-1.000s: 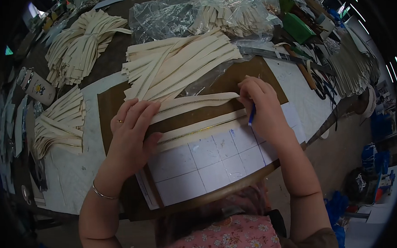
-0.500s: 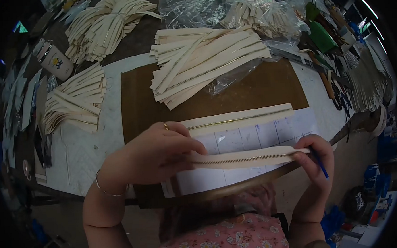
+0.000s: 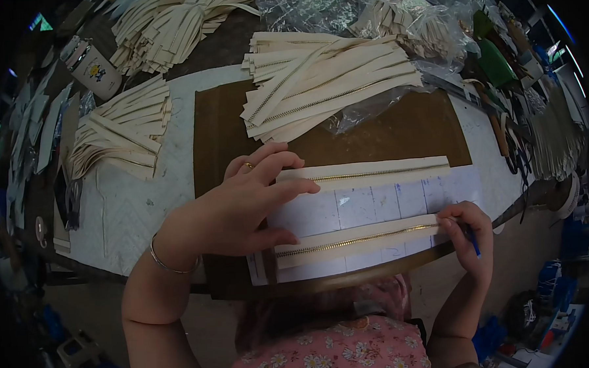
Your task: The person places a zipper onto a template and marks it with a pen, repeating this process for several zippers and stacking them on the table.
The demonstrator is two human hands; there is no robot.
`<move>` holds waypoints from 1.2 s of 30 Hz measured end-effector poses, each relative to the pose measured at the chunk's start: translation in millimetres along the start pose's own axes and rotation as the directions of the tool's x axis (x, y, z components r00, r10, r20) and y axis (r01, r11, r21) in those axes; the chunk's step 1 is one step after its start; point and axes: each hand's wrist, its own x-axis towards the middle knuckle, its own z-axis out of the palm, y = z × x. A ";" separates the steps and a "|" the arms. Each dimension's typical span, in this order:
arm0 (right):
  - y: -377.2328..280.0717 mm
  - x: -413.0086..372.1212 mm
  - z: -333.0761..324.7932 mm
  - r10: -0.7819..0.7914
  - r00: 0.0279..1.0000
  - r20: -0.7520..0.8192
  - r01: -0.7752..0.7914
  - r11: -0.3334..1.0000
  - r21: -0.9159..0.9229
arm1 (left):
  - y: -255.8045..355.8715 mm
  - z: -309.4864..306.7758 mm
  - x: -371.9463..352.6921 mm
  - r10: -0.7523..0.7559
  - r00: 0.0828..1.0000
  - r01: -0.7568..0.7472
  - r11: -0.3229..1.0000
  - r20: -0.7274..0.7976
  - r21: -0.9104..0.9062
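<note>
One cream zipper strip (image 3: 359,241) lies along the near edge of a gridded sheet (image 3: 374,205) on the desk (image 3: 131,211). The left hand (image 3: 236,209) presses flat on its left end, grip open, fingers reaching a second strip (image 3: 379,174). The right hand (image 3: 471,232) pins its right end, grip closed around a blue pen (image 3: 474,243). A zipper pile (image 3: 323,84) rests beyond.

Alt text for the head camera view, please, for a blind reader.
The left hand presses the left end of the near zipper on a gridded sheet while the right hand, holding a blue pen, touches its right end. A second zipper lies beyond; zipper piles sit behind.
</note>
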 end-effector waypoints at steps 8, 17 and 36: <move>-4.8 -0.7 2.9 0.010 1.000 0.018 -0.010 1.000 -0.016 | 1.9 1.3 -2.1 -0.027 0.998 0.022 0.996 0.059 0.084; -0.3 -0.7 5.6 0.125 0.989 -0.077 -0.120 0.990 0.070 | 6.3 6.8 -4.6 -0.089 0.994 0.079 0.986 0.070 0.144; -6.5 -2.5 7.1 -0.089 0.947 -0.309 0.060 0.993 -0.100 | 27.9 -6.5 6.6 -0.237 0.956 0.197 0.956 0.176 0.219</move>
